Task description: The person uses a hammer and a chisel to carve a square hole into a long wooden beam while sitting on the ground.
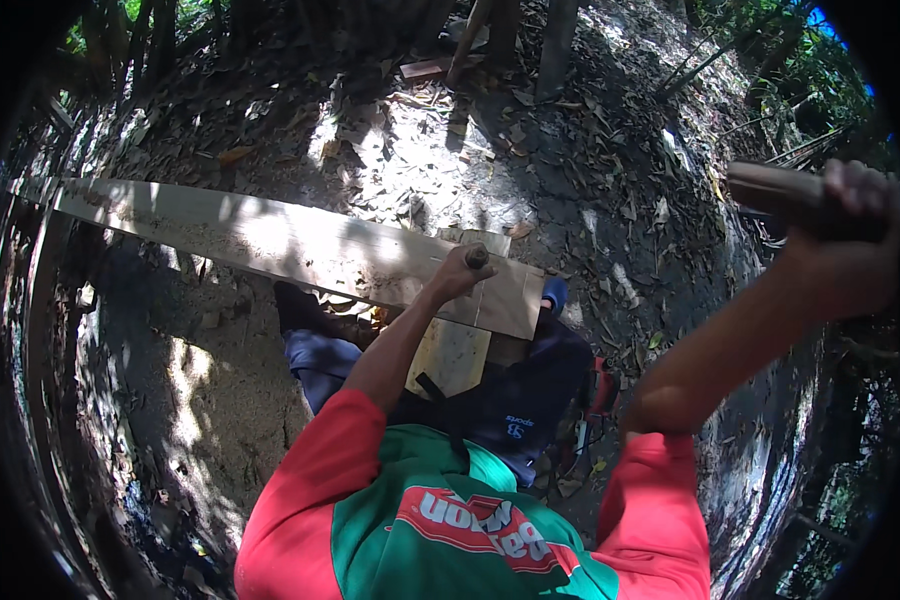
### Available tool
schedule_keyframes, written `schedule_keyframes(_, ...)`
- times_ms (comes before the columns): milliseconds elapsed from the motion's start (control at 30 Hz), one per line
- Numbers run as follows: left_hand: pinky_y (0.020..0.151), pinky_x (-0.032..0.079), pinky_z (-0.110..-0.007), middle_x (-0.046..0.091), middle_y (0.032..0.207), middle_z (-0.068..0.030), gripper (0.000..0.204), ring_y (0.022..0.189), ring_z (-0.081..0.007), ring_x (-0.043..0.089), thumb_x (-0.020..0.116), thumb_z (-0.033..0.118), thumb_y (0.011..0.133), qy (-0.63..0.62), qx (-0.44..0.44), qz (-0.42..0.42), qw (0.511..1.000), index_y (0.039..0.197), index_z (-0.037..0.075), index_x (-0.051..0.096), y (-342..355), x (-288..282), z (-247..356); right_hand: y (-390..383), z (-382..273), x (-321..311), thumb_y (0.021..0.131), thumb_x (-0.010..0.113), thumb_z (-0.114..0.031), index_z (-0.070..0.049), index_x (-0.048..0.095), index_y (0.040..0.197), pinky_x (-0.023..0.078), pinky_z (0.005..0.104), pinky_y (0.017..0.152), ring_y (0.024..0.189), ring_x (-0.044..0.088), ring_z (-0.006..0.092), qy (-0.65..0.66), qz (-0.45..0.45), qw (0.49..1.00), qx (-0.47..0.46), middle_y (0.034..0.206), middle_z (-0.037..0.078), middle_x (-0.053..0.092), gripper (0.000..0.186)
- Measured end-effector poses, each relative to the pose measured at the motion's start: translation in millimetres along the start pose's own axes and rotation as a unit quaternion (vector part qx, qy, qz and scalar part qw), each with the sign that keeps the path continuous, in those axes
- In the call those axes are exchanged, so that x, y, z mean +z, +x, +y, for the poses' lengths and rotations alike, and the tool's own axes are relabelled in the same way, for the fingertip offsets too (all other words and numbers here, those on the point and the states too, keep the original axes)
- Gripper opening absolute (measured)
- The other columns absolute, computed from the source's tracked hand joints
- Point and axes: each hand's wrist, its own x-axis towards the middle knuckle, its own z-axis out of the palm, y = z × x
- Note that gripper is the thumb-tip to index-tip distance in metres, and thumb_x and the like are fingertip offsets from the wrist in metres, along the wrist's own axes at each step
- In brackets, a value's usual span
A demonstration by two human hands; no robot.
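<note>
A long pale plank (310, 235) lies across in front of me, its right end between my knees. My left hand (454, 278) is closed around an upright chisel (478, 257) on the plank near that end; only the round top of its handle shows, and the blade is hidden. A thin line crosses the wood just right of this hand. Raised out to the far right, my right hand (858, 195) grips a thick brown wooden mallet (778, 187), well apart from the chisel.
Under the plank's right end is a wooden bench board (452, 356) between my legs. A red tool (601, 388) lies on the ground by my right leg. Dry leaves cover the ground (610, 200). Tree trunks (556, 50) stand at the back; a post (45, 250) is by the plank's left end.
</note>
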Motion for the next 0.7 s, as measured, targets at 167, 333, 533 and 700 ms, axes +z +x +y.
schedule_keyframes(167, 0.048, 0.043, -0.027, 0.049, 0.068, 0.0024, 0.023, 0.058, -0.0053, 0.048, 0.074, 0.009, 0.082, -0.019, 0.119, -0.015, 0.993, 0.076, 0.008, 0.051, 0.3, -5.2, -13.8, -323.6, 148.7, -0.8, 0.085, 0.067, -0.029, -0.015, 0.047, 0.135, 0.045, 0.0441, 0.093, 0.11, 0.057, 0.0346, -0.485, -0.285, 0.752, 0.343, 0.12, 0.023, 0.056, 0.056)
schedule_keyframes(333, 0.052, 0.045, -0.027, 0.047, 0.067, 0.0021, 0.026, 0.059, -0.0072, 0.049, 0.077, 0.012, 0.08, 0.065, 0.068, 0.011, 0.995, 0.078, 0.008, 0.051, 14.9, -10.6, -3.9, -410.7, 119.6, -14.6, 0.078, 0.064, -0.021, 0.005, 0.061, 0.1, 0.049, 0.0357, 0.052, 0.057, 0.066, 0.0202, -0.311, -0.105, 0.696, 0.638, 0.066, 0.013, 0.065, 0.034)
schedule_keyframes(533, 0.057, 0.047, -0.028, 0.051, 0.067, 0.0015, 0.026, 0.058, -0.0078, 0.05, 0.077, 0.014, 0.083, 0.022, -0.044, 0.011, 0.999, 0.078, 0.008, 0.052, -0.9, -2.0, -1.9, -455.1, 98.1, -21.6, 0.081, 0.066, -0.021, 0.004, 0.057, 0.1, 0.056, 0.045, 0.065, 0.069, 0.07, 0.0335, -0.297, -0.248, 0.546, 0.743, 0.076, 0.021, 0.068, 0.033)
schedule_keyframes(700, 0.055, 0.048, -0.025, 0.061, 0.071, -0.0023, 0.021, 0.063, -0.0084, 0.059, 0.076, 0.014, 0.084, 0.079, -0.025, -0.014, 0.996, 0.079, 0.005, 0.058, 7.3, -6.1, 2.8, -470.1, 99.8, -24.3, 0.083, 0.068, -0.029, 0.003, 0.05, 0.11, 0.052, 0.0552, 0.083, 0.091, 0.065, 0.0479, -0.347, -0.379, 0.504, 0.694, 0.094, 0.029, 0.068, 0.045)
